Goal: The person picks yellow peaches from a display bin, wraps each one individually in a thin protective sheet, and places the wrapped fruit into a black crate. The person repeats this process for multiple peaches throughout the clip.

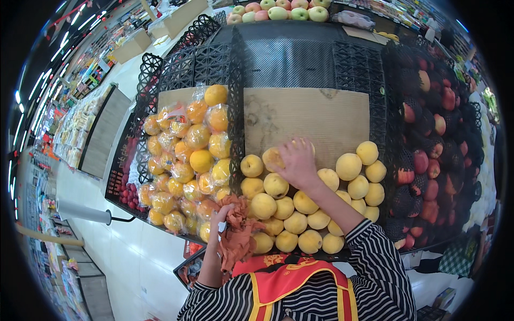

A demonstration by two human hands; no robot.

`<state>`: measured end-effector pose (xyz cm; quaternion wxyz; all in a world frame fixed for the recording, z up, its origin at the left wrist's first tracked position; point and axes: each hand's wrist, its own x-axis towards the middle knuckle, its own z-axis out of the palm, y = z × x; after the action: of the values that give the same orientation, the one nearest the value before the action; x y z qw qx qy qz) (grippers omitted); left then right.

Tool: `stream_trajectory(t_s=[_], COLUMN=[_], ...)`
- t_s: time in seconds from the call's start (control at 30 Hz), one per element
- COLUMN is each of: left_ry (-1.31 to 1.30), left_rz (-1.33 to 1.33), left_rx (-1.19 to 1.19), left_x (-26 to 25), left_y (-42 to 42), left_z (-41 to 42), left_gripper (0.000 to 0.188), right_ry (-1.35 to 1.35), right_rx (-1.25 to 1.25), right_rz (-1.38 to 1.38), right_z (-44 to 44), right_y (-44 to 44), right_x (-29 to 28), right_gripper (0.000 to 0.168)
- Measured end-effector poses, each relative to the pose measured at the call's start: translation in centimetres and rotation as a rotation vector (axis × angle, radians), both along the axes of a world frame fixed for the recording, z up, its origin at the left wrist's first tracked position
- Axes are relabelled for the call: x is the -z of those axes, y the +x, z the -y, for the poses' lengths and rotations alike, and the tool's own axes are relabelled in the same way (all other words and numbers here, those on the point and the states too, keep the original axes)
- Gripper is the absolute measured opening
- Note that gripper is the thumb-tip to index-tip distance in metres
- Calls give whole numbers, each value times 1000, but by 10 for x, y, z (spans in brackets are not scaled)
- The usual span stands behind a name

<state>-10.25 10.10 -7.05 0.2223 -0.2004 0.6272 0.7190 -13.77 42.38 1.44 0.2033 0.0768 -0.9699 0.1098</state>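
My left hand [222, 215] clutches crumpled reddish-brown wrapping paper [239, 232] at the near left corner of a bin of yellow peaches [276, 185]. Palm down, my right hand [296, 163] reaches across that fruit. Its fingers curl over a yellow peach [308, 145], largely covered by the hand. Against the thumb side lies another peach [273, 159]. Beyond my fingers, a stained sheet of corrugated cardboard [305, 116] lines the bin. The peaches are piled towards me and up the right side.
Plastic-wrapped oranges [183, 170] fill the left bin, behind a black lattice divider [237, 120]. Dark red apples [431, 168], some in black foam nets, are on the right. Pale apples [278, 13] line the far end. A plastic bag roll [83, 211] juts out at left.
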Motion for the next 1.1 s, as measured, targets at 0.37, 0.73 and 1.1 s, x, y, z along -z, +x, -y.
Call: stream_trajectory(t_s=[0.37, 0.73, 1.1], left_ry=[29, -59, 52], left_rz=[-22, -21, -58], left_rx=[-61, -63, -41], left_x=[6, 10, 1], left_y=[3, 2, 3], left_z=[7, 0, -8], left_gripper=[39, 42, 42], right_ry=[17, -423, -614], right_rx=[-170, -329, 40], right_rz=[120, 33, -22], right_z=[18, -13, -40], right_y=[-22, -6, -7], right_x=[28, 15, 49], right_gripper=[49, 47, 51])
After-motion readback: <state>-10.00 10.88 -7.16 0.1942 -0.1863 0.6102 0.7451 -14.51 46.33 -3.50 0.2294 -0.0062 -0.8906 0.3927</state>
